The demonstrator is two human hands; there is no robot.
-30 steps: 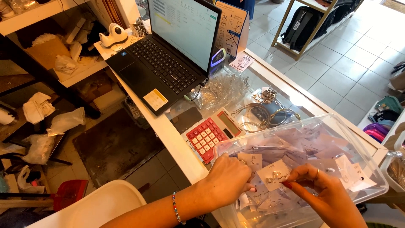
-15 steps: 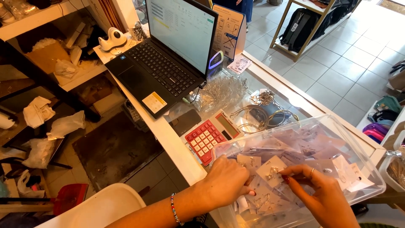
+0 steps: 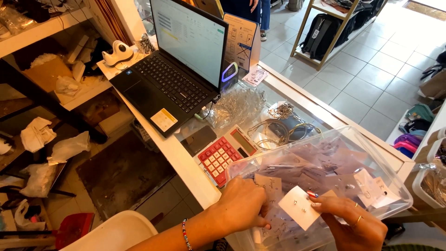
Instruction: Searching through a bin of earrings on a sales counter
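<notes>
Looking down, I see my right hand pinching a white earring card over the clear plastic bin. My left hand is curled among the cards, its fingertips hidden, so I cannot tell what it holds. The lower frame edge cuts off the bin's front.

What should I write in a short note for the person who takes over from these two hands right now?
Left hand: inside the clear plastic bin, fingers down among the small cards.
Right hand: pinches one white earring card at the bin's near edge.
Done: one card picked out.
Left: the bin holds many more cards.
Red calculator and open laptop stand behind the bin.
</notes>
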